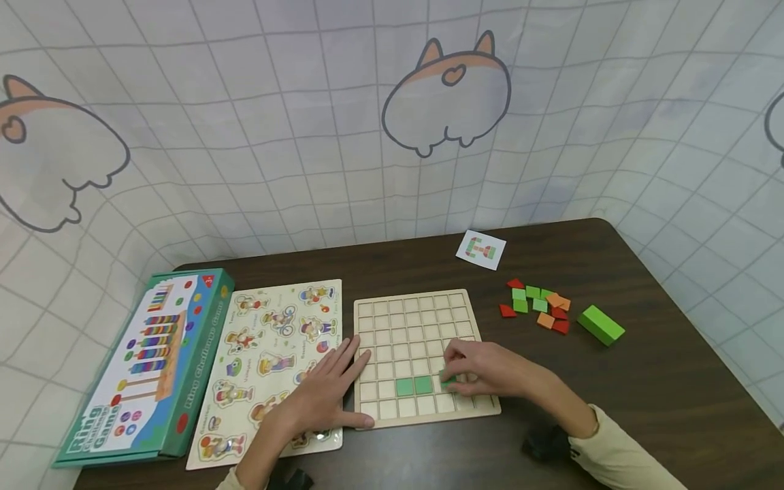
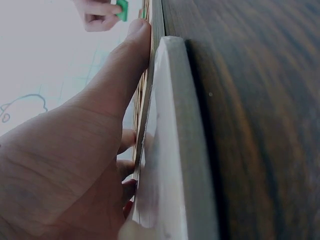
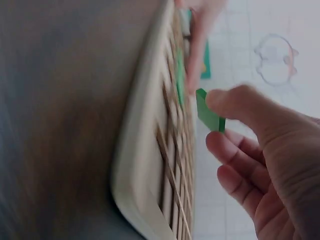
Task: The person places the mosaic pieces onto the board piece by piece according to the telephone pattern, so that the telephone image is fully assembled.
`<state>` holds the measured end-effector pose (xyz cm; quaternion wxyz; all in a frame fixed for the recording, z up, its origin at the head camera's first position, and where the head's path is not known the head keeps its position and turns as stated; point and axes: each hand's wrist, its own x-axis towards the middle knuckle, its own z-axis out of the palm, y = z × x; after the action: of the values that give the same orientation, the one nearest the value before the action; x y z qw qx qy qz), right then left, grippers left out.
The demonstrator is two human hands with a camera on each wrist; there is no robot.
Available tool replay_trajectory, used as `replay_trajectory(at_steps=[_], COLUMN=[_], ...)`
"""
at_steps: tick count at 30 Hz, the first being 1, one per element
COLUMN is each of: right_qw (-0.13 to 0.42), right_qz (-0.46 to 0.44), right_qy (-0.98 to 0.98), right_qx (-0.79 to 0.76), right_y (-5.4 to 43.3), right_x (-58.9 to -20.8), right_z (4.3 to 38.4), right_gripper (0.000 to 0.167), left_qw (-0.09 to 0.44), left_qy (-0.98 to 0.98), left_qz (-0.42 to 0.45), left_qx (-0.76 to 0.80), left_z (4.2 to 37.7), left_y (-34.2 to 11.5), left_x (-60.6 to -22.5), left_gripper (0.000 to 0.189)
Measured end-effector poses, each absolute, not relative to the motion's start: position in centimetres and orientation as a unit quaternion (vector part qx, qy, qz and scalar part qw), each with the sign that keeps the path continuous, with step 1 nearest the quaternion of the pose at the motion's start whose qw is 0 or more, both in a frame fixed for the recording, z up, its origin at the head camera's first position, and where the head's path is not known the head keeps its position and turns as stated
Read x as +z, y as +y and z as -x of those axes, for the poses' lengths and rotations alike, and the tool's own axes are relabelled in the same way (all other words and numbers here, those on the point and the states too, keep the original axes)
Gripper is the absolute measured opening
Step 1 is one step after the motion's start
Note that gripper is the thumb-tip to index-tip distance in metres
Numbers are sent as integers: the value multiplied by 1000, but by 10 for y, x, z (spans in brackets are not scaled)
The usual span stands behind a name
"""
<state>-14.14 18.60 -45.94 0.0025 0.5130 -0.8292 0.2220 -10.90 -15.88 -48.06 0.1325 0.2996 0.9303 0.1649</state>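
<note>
Tile [image 3: 207,113], green, is pinched by grip of right hand [image 1: 488,369] over grid board [image 1: 412,320]; two green squares [image 1: 422,385] seated at nine o'clock; board edge touched by left hand [image 1: 323,393].

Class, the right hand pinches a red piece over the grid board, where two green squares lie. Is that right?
No: the piece is green, not red, as the right wrist view shows. The right hand does pinch it over the grid board, where two green squares lie.
</note>
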Motion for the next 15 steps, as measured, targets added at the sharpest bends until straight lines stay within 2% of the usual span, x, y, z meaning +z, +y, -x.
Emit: replay_trajectory(at_steps=[3, 6, 15], right_qw=[53, 77, 100], right_qz=[-538, -548, -553], right_qy=[-818, -812, -806], right_qx=[198, 188, 186], right_y=[177, 175, 170], right_x=[-464, -467, -473], right_z=[135, 135, 133], right_gripper=[11, 12, 12], left_qw=[134, 133, 134], left_qy=[931, 930, 930], left_qz=[-297, -297, -297], left_qx=[167, 168, 172], left_z=[110, 110, 109], left_y=[-158, -158, -158], left_x=[-481, -481, -480], left_gripper=[106, 106, 105])
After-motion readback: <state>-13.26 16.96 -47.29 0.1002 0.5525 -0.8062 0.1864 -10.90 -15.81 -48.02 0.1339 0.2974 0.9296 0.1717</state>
